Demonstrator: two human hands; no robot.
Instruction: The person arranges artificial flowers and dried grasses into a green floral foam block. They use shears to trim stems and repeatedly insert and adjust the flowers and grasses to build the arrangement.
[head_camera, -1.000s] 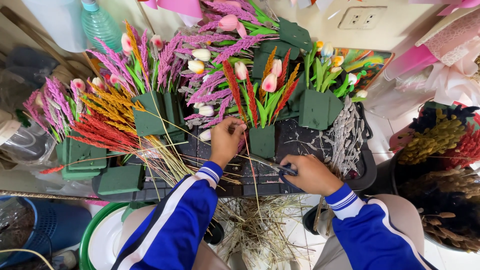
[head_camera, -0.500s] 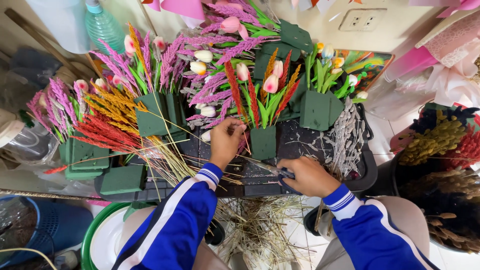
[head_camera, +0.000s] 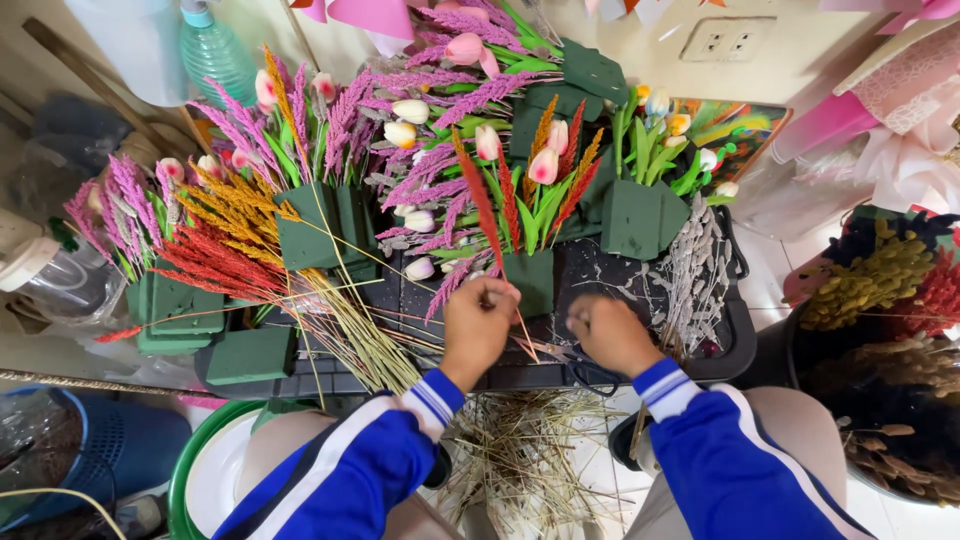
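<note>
Left hand (head_camera: 478, 325): we pinch the red grass stem (head_camera: 490, 225), its long axis running up and away.
Right hand (head_camera: 608, 330): closed, contents unclear, beside the stem's base.
Foam block (head_camera: 530, 280): just beyond, the left hand nearer it.

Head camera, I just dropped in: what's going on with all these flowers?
A person in blue sleeves sits over a black tray of green foam blocks stuck with dried stems and tulips. The left hand pinches a red stem beside the middle foam block. The right hand rests closed on the tray next to it; what it grips is hidden. Stem cuttings litter the floor below.
</note>
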